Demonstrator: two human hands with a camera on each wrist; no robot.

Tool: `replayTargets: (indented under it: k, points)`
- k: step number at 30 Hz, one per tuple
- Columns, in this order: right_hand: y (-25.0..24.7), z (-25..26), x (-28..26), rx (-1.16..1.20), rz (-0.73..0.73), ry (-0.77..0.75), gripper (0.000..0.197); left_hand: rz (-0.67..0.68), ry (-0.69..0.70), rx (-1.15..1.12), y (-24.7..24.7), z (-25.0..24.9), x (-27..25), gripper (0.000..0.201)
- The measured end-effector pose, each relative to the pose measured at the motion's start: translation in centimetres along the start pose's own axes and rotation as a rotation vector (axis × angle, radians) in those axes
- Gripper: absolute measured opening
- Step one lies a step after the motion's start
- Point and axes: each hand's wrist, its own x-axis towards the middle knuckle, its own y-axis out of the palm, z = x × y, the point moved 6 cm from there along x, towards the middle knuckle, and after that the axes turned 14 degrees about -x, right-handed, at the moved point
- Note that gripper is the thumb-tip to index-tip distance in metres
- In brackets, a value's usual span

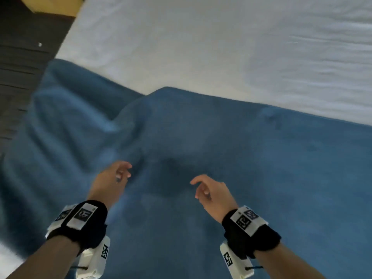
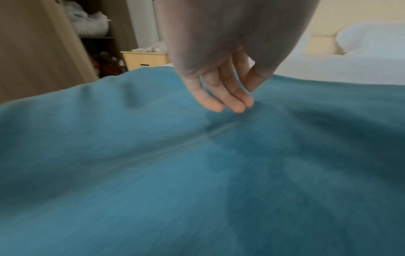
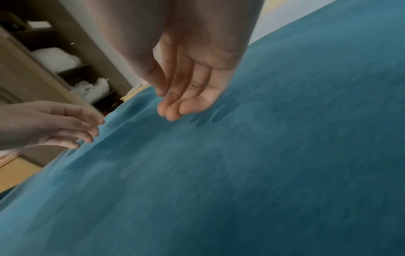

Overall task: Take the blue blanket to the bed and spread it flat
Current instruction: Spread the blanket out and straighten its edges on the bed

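Observation:
The blue blanket (image 1: 221, 158) lies over the near part of the white bed (image 1: 201, 47), with folds and a raised ridge toward its left side. Both hands hover just above it, holding nothing. My left hand (image 1: 118, 174) has loosely bent fingers (image 2: 230, 102) pointing down at the cloth. My right hand (image 1: 203, 188) is a little to the right, its fingers (image 3: 175, 107) relaxed and close over the blanket (image 3: 263, 164). In the right wrist view the left hand (image 3: 65, 126) shows at the left edge. The blanket (image 2: 175, 173) fills the left wrist view's lower part.
Dark floor (image 1: 22, 57) runs along the bed's left side. A light wooden nightstand (image 2: 144, 60) stands beyond the blanket's far edge, beside an open wardrobe with white linen (image 2: 89, 22). A white pillow (image 2: 372, 38) lies at the bed's head.

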Motion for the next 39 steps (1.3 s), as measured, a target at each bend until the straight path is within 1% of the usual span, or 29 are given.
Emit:
replayTargets:
  k: [3, 7, 9, 10, 12, 13, 14, 17, 18, 19, 20, 22, 24, 25, 27, 29, 30, 32, 34, 35, 38, 39]
  points:
    - [4.5, 3.3, -1.0, -0.058, 0.103, -0.041, 0.024, -0.052, -0.121, 0.020, -4.4, 4.9, -3.8, 0.025]
    - [9.4, 8.9, -2.0, -0.066, 0.177, -0.116, 0.022, -0.098, -0.255, 0.070, -10.2, 10.8, -8.3, 0.022]
    - [11.9, 11.8, -2.3, -0.084, 0.213, -0.138, 0.022, -0.113, -0.287, 0.053, -12.6, 13.1, -10.1, 0.023]
    - [13.3, 13.1, -2.5, -0.099, 0.240, -0.143, 0.021, -0.115, -0.281, 0.050, -13.6, 14.1, -10.9, 0.026]
    - [16.3, 15.5, -3.0, -0.158, 0.292, -0.152, 0.020, -0.088, -0.221, 0.132, -15.3, 15.7, -12.1, 0.032]
    - [18.0, 16.7, -3.3, -0.194, 0.314, -0.158, 0.023, -0.058, -0.176, 0.225, -15.9, 16.4, -12.6, 0.038]
    - [19.7, 17.6, -3.8, -0.230, 0.334, -0.162, 0.030, -0.025, -0.125, 0.317, -16.4, 16.9, -13.0, 0.044]
    - [25.3, 20.4, -5.1, -0.424, 0.347, -0.164, 0.069, 0.130, 0.100, 0.511, -17.4, 18.5, -13.7, 0.061]
    - [27.1, 21.4, -5.5, -0.508, 0.336, -0.165, 0.080, 0.168, 0.162, 0.570, -17.8, 19.0, -13.9, 0.062]
    - [28.7, 22.5, -5.8, -0.580, 0.320, -0.164, 0.085, 0.187, 0.210, 0.613, -18.3, 19.5, -13.9, 0.064]
    - [30.2, 23.6, -5.9, -0.631, 0.293, -0.162, 0.084, 0.194, 0.253, 0.632, -18.7, 19.9, -13.7, 0.063]
    - [31.9, 25.8, -5.4, -0.636, 0.180, -0.159, 0.068, 0.180, 0.327, 0.617, -19.3, 20.2, -12.8, 0.053]
    - [31.9, 27.3, -4.3, -0.511, 0.044, -0.131, 0.046, 0.126, 0.377, 0.587, -19.7, 20.1, -11.6, 0.038]
    - [31.5, 27.7, -3.7, -0.441, 0.004, -0.103, 0.036, 0.092, 0.381, 0.567, -19.8, 20.0, -11.0, 0.032]
    - [30.6, 28.0, -2.8, -0.360, -0.027, -0.053, 0.026, 0.027, 0.363, 0.507, -20.2, 19.7, -10.1, 0.020]
    - [29.9, 28.4, -2.5, -0.364, -0.018, -0.071, 0.023, -0.025, 0.359, 0.469, -20.9, 19.7, -9.2, 0.015]
    - [29.8, 28.7, -2.6, -0.387, -0.003, -0.097, 0.022, -0.029, 0.342, 0.468, -21.6, 19.9, -8.6, 0.016]
    - [29.8, 29.1, -2.8, -0.434, 0.027, -0.141, 0.021, -0.036, 0.248, 0.473, -24.1, 21.3, -7.0, 0.020]
    - [30.2, 29.4, -2.8, -0.462, 0.047, -0.154, 0.022, -0.070, 0.144, 0.462, -27.6, 23.0, -5.5, 0.021]
    - [30.7, 29.5, -2.7, -0.478, 0.063, -0.158, 0.022, -0.071, 0.126, 0.467, -29.0, 23.7, -5.0, 0.021]
    - [32.7, 29.9, -2.8, -0.558, 0.140, -0.205, 0.018, 0.024, 0.173, 0.568, -30.6, 25.2, -5.6, 0.014]
    - [33.4, 30.0, -2.9, -0.582, 0.186, -0.225, 0.017, 0.051, 0.138, 0.588, -30.8, 26.0, -6.2, 0.014]
